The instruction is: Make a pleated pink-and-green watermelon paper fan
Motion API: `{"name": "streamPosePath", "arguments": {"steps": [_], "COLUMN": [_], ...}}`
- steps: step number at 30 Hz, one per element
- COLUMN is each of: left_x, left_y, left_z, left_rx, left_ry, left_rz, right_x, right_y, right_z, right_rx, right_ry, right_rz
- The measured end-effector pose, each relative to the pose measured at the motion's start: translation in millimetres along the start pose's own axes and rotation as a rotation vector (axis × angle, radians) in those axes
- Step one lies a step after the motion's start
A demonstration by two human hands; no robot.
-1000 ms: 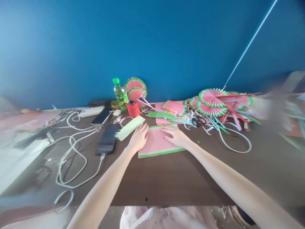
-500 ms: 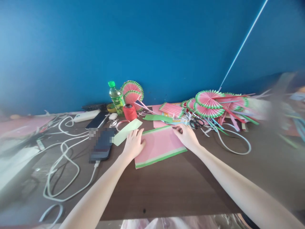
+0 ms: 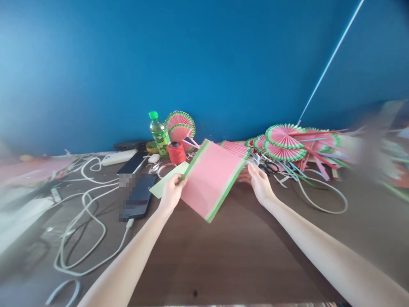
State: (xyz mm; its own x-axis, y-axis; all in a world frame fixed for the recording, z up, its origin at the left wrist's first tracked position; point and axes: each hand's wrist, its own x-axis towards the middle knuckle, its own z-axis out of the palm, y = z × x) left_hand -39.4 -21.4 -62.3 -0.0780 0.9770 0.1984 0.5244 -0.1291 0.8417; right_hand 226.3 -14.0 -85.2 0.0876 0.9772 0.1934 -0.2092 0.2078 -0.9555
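Note:
A pink paper sheet (image 3: 213, 179) with green and pale bands along two opposite edges is raised off the table and tilted. My left hand (image 3: 172, 187) pinches it by its green left edge. Beside the sheet's right corner is my right hand (image 3: 259, 181), fingers apart, with nothing visible in it; some of its fingers are blurred. A pale green paper strip (image 3: 159, 185) lies on the table behind my left hand. Behind the sheet, a pleated pink paper (image 3: 235, 148) is partly hidden.
Several pleated watermelon-coloured paper fans (image 3: 284, 138) are piled at the back right near black scissors (image 3: 271, 167). A red thread spool (image 3: 177, 153) and a green-capped bottle (image 3: 159, 134) stand at the back. Phones (image 3: 140, 197) and white cables (image 3: 84, 213) spread across the left.
The pink sheet has been lifted from lying flat and turned, now gripped at its edge by my left hand. My right hand has come away from it and shifted slightly right.

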Motion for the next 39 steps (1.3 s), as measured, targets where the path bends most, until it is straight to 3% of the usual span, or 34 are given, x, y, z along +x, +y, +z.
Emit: {"name": "streamPosePath", "arguments": {"steps": [4, 8, 11, 15, 18, 21, 25, 30, 32, 35, 37, 39], "left_x": [-7, -9, -7, -9, -12, -10, 0, -4, -13, -26, -30, -31], "left_y": [8, 11, 9, 9, 10, 4, -13, -5, 6, 17, 18, 17], "left_z": [4.5, 9.3, 11.8, 11.2, 9.3, 8.3, 4.1, -0.2, 4.3, 15.9, 22.7, 26.6], "left_rx": [-0.156, -0.240, -0.270, -0.338, -0.360, -0.289, 0.010, 0.215, 0.269, 0.443, 0.558, 0.625], "left_ry": [-0.036, -0.111, -0.090, -0.018, -0.006, 0.001, 0.001, 0.079, -0.072, -0.463, -0.600, -0.642], "left_rz": [-0.019, -0.024, 0.020, 0.073, 0.078, 0.087, 0.276, 0.429, 0.477, 0.579, 0.599, 0.590], "right_x": [-3, -6, -11, -20, -28, -31, -23, -8, -5, -6, -7, -8], "right_y": [-5, -15, -27, -39, -38, -34, -29, -19, -12, -1, 2, 1], "right_z": [4, 6, 9, 15, 16, 15, 6, -10, -13, -13, -12, -11], "right_rx": [-0.002, -0.238, -0.371, -0.500, -0.527, -0.598, -0.735, -0.933, -0.994, -1.067, -1.105, -1.145], "right_ry": [-0.098, -0.059, -0.002, 0.040, -0.076, -0.269, -0.442, -0.476, -0.503, -0.546, -0.559, -0.568], "right_rz": [0.018, -0.085, -0.184, -0.475, -0.672, -0.677, -0.591, -0.534, -0.521, -0.539, -0.559, -0.574]}}
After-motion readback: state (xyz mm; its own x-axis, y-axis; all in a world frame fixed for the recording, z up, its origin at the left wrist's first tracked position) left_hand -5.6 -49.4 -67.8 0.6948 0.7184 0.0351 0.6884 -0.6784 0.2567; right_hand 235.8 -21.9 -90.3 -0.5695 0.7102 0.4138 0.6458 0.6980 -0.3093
